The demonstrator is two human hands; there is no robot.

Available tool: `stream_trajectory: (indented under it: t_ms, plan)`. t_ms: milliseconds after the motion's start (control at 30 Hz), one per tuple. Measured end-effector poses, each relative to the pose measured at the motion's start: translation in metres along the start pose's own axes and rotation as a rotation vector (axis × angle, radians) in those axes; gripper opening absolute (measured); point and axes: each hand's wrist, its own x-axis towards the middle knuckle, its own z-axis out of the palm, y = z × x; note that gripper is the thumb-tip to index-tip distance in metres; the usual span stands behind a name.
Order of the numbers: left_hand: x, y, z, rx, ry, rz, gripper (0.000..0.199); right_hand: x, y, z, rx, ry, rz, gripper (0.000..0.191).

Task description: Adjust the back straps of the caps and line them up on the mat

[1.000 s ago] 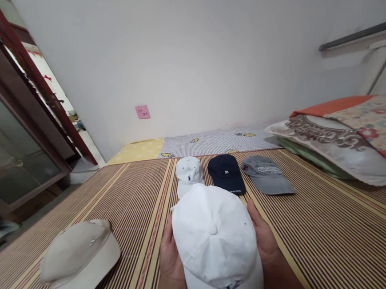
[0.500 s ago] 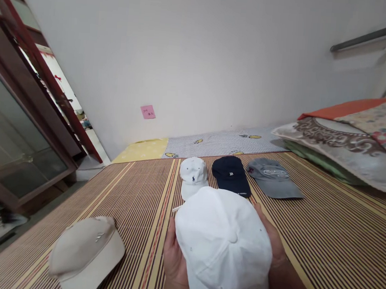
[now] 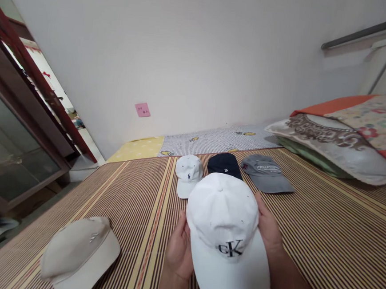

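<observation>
A white cap [image 3: 224,209] with dark "cK" lettering is held between both hands, its brim pointing down toward me. My left hand [image 3: 180,250] grips its left side and my right hand [image 3: 269,228] grips its right side. Behind it on the striped mat [image 3: 134,211] lie a smaller white cap [image 3: 188,173], a navy cap [image 3: 223,164] partly hidden by the held one, and a grey cap [image 3: 266,173]. A beige cap [image 3: 79,253] rests on the mat at the lower left.
Cushions [image 3: 340,138] are stacked at the right, below a grey rail [image 3: 365,31]. A pink note [image 3: 142,110] is on the wall. A glass-paned cabinet [image 3: 15,148] stands at the left.
Both hands have tilted the held white cap, so its front lettering and brim now show. The view has shifted slightly to the right.
</observation>
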Motion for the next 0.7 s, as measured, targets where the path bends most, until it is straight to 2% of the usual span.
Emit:
stream_trajectory:
  t_ms: [133,267,467,567,700]
  plan:
    - [0.001,-0.004,-0.009,-0.012,0.086,-0.039,0.054,0.0,-0.007,0.005,0.051,0.045,-0.009,0.069]
    - [-0.001,-0.005,-0.025,-0.022,0.158,-0.025,0.048,0.0,-0.004,0.013,0.097,0.037,0.002,0.069]
    - [-0.004,-0.003,-0.03,-0.032,0.268,0.013,0.042,0.006,0.004,0.003,0.079,0.065,-0.054,0.061]
    - [-0.005,0.001,-0.031,-0.037,0.213,0.033,0.045,0.006,0.007,0.001,0.052,0.05,-0.051,0.063]
    - [-0.007,0.012,-0.036,-0.05,0.07,0.037,0.052,0.001,0.019,0.009,0.007,-0.011,0.042,0.06]
